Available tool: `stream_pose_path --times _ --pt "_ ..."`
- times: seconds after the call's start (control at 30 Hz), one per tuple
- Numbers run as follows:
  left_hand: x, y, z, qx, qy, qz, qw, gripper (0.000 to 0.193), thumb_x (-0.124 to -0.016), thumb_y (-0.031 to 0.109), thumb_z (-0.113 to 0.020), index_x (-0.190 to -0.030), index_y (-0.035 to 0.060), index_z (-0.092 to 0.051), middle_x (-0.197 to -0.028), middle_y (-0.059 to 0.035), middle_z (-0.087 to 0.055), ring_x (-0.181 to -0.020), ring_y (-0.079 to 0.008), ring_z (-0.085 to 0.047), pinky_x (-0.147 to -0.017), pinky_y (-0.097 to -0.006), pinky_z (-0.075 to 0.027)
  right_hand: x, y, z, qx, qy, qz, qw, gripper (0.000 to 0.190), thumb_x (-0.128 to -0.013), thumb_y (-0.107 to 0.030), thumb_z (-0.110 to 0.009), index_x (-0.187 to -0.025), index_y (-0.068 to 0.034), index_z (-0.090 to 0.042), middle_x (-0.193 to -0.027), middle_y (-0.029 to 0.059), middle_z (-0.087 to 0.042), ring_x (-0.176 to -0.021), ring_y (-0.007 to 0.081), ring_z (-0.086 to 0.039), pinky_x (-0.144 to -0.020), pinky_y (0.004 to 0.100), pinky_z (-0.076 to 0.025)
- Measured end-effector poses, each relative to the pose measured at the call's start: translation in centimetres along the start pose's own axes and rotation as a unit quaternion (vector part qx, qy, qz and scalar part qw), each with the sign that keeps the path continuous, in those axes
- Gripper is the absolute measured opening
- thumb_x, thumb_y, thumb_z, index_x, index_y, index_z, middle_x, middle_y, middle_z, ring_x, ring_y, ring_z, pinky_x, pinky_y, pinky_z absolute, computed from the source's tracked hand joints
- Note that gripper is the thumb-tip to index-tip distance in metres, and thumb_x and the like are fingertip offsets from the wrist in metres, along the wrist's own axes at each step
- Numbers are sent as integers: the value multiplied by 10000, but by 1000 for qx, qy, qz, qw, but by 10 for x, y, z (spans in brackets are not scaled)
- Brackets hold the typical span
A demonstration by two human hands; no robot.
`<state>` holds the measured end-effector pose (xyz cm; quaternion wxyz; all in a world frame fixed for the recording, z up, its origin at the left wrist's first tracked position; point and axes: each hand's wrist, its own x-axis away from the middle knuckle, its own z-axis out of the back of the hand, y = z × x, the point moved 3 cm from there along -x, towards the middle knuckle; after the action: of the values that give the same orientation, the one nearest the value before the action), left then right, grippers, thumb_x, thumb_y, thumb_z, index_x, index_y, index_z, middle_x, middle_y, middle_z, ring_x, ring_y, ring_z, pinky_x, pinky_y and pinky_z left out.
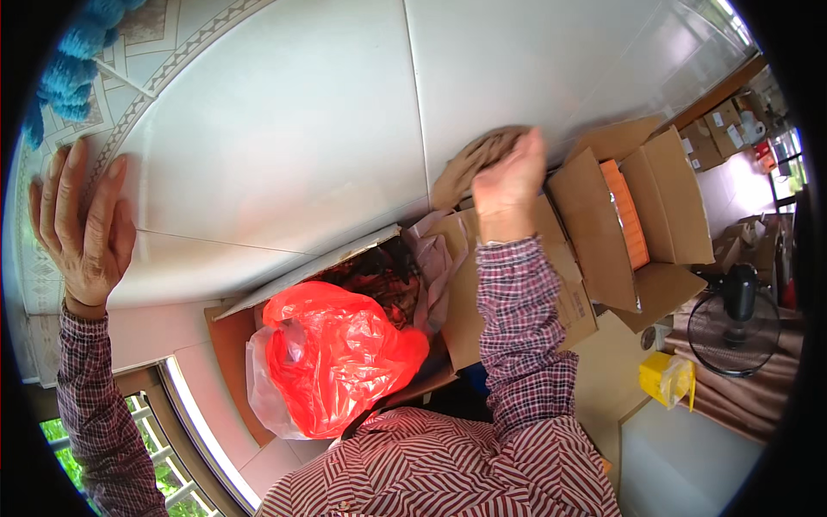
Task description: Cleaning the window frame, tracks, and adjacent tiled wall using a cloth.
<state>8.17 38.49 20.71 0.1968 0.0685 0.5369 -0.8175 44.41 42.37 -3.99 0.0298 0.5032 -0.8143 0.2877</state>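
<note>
A crumpled brown cloth lies against the white tiled surface, held under my right hand, which is slightly blurred. My left hand is at the left, fingers spread, beside the patterned tile border. It holds nothing; whether it touches the tiles I cannot tell. Above its fingertips hangs a fluffy blue item, cut off by the picture's rim. Below, in front of my body, sits an open cardboard box with a red plastic bag and dark patterned fabric in it.
Right of my right arm stands another open carton with orange contents. Farther right are a black fan, a yellow container and stacked boxes. A barred window is at lower left.
</note>
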Motion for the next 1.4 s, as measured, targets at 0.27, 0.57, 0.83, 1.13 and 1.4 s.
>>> stream_pose_path --times 0.27,0.57,0.83,1.13,1.4 --pt "-10 5 0 3 9 6 1000 302 -905 231 -540 -1195 199 -615 -1314 -107 -526 -1216 -279 -489 -1061 -469 -295 -15 31 31 64 59 52 995 570 -975 -416 -366 -1380 -14 -342 -1425 106 -370 -1296 226 -355 -1088 333 -260" --pt "-5 5 0 24 17 35 999 335 -898 237 -554 -1231 242 -586 -1355 -61 -496 -1253 -239 -456 -1090 -436 -259 58 53 -13 -59 -50 -238 968 543 -856 -414 -526 -1224 -19 -468 -1245 103 -526 -1160 268 -475 -1025 435 -338" --pt "-10 8 0 10 18 29 999 337 -881 221 -568 -1216 198 -596 -1335 -76 -512 -1252 -252 -457 -1074 -432 -275 95 48 -41 12 -38 -122 992 246 -774 -125 -534 -1005 -45 -509 -1065 82 -554 -1043 248 -512 -955 429 -386" --pt "-14 12 2 31 41 33 998 356 -812 166 -605 -1166 187 -632 -1346 -102 -494 -1279 -266 -421 -1097 -465 -247 109 142 -5 -31 -37 -367 929 318 -747 -77 -491 -1062 -38 -500 -1120 95 -548 -1082 274 -495 -994 452 -367" --pt "-3 11 8 27 10 56 998 324 -796 146 -595 -1112 181 -656 -1338 -102 -503 -1289 -271 -415 -1119 -494 -213 129 61 -73 -79 -180 -344 918 331 -803 -154 -496 -1109 -30 -518 -1145 123 -575 -1105 294 -513 -1005 461 -363"
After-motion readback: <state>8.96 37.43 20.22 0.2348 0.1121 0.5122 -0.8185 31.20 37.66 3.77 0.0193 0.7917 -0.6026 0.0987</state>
